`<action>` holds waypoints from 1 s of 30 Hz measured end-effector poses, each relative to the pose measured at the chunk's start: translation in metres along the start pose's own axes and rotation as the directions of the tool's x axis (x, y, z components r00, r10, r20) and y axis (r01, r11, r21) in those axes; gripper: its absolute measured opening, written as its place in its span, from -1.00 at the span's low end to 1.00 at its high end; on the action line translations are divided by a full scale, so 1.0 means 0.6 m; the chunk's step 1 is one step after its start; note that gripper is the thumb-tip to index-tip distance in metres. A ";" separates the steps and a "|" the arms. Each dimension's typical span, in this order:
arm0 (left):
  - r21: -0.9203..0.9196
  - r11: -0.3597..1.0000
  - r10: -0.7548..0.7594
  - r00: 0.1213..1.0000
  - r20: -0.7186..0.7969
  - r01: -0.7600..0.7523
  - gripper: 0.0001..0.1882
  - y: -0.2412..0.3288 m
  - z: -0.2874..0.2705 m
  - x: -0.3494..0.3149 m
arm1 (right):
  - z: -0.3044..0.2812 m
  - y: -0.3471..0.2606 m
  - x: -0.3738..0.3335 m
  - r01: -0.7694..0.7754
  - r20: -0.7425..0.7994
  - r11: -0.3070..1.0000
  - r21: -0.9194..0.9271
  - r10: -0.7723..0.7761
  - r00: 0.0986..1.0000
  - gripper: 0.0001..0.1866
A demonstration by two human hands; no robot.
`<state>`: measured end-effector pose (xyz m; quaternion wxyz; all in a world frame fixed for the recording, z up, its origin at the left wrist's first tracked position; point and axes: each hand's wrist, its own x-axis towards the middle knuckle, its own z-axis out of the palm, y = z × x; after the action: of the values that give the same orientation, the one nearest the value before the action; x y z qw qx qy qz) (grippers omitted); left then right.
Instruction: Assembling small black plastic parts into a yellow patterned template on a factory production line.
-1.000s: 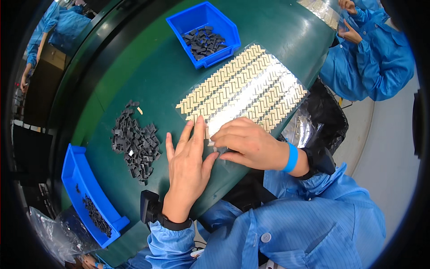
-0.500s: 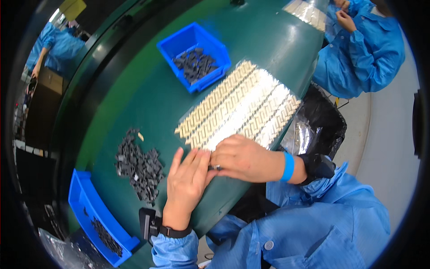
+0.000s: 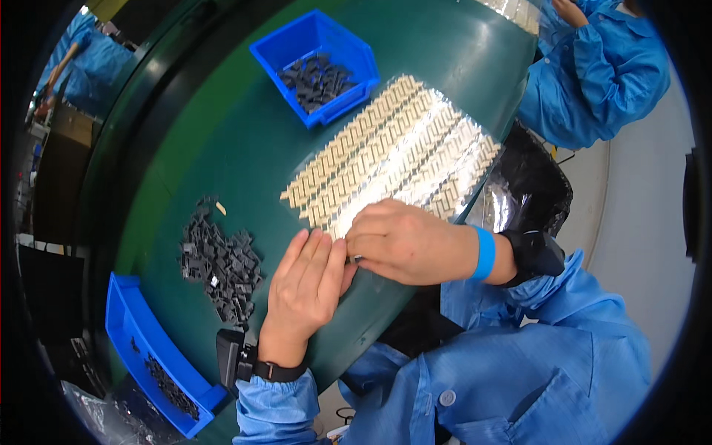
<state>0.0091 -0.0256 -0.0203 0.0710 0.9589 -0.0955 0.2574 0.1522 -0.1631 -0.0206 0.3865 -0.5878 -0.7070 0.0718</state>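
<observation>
My left hand (image 3: 302, 285) and my right hand (image 3: 404, 241) meet at the near edge of a clear sheet (image 3: 391, 159) covered with rows of small cream strips. Fingers of both hands are closed together around a tiny dark piece (image 3: 354, 259), mostly hidden between the fingertips; its kind does not show. Left of my left hand, a loose heap of small black plastic parts (image 3: 222, 259) lies on the green table (image 3: 222, 141), with a single cream strip (image 3: 221, 208) at its far end.
A blue bin (image 3: 315, 70) holding black parts stands beyond the sheet. Another blue bin (image 3: 152, 356) with small dark pieces is at the near left. Far right sits a co-worker in a blue smock (image 3: 593, 81), with a black bag (image 3: 530, 178) close by.
The view has shifted a little, so bins and sheet appear higher and slightly left. My hands stay together at the sheet's near edge, and the dark piece shows less between the fingers.
</observation>
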 end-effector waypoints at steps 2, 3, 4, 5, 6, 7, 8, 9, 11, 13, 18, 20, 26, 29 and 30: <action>0.008 1.000 -0.012 1.000 -0.021 0.012 -0.56 0.000 0.001 0.002 | 0.000 0.001 0.006 0.034 -0.061 0.994 -0.101 -0.040 0.997 -0.84; 0.026 1.000 -0.011 1.000 -0.029 0.011 -0.64 0.002 0.000 0.002 | 0.003 -0.001 0.006 0.025 -0.072 0.995 -0.097 -0.032 0.997 -0.84; 0.044 0.999 -0.003 0.999 -0.038 0.005 -0.70 0.003 -0.001 0.002 | 0.006 -0.003 0.005 0.024 -0.071 0.995 -0.094 -0.031 0.997 -0.84; 0.043 0.999 -0.004 0.999 -0.036 0.005 -0.70 0.004 -0.002 0.003 | 0.009 -0.005 0.006 0.020 -0.080 0.992 -0.122 -0.030 0.996 -0.86; 0.036 0.999 -0.013 0.999 -0.033 0.014 -0.69 0.004 -0.002 0.004 | 0.009 -0.007 0.006 0.016 -0.089 0.988 -0.152 -0.030 0.996 -0.87; 0.027 0.999 -0.021 0.999 -0.028 0.022 -0.68 0.007 -0.004 0.002 | 0.008 -0.012 0.004 0.013 -0.090 0.988 -0.152 -0.027 0.996 -0.87; 0.026 0.999 -0.020 0.999 -0.028 0.020 -0.68 0.009 -0.005 0.001 | 0.005 -0.019 0.003 0.029 -0.056 0.980 -0.198 -0.041 0.998 -0.83; 0.002 0.999 -0.035 0.999 -0.026 0.035 -0.67 0.012 -0.006 -0.001 | 0.003 -0.023 0.001 0.046 -0.021 0.969 -0.243 -0.053 0.998 -0.77; -0.019 0.999 -0.046 0.999 -0.029 0.045 -0.65 0.012 -0.005 -0.003 | 0.005 -0.026 -0.001 0.060 -0.017 0.964 -0.259 -0.066 0.998 -0.78; -0.033 0.998 -0.061 0.998 -0.034 0.060 -0.60 0.012 -0.005 -0.005 | 0.009 -0.028 -0.003 0.073 -0.010 0.959 -0.273 -0.079 0.997 -0.80; -0.104 0.990 -0.099 0.994 -0.047 0.094 -0.53 0.006 -0.002 -0.009 | 0.020 -0.027 -0.002 0.051 -0.074 0.917 -0.396 -0.087 0.993 -0.91; -0.133 0.986 -0.113 0.992 -0.054 0.105 -0.50 0.010 -0.007 -0.005 | 0.023 -0.025 -0.001 0.053 -0.095 0.918 -0.393 -0.098 0.991 -0.91; -0.144 0.953 -0.268 0.963 0.014 0.267 -0.36 0.039 -0.009 -0.010 | 0.022 -0.011 -0.004 0.047 -0.158 0.954 -0.297 -0.098 0.983 -0.89; -0.137 0.949 -0.285 0.958 0.021 0.285 -0.36 0.041 -0.009 -0.010 | 0.008 -0.017 -0.006 -0.080 -0.297 0.997 -0.016 0.072 0.952 -0.91; -0.145 0.942 -0.300 0.953 0.030 0.301 -0.37 0.041 -0.008 -0.012 | 0.000 -0.023 -0.008 -0.172 -0.360 0.962 0.214 0.241 0.901 -0.92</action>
<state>-0.0048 -0.0476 -0.0176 0.1801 0.9553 0.0328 0.2321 0.1417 -0.1715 -0.0154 0.5579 -0.6257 -0.5420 0.0589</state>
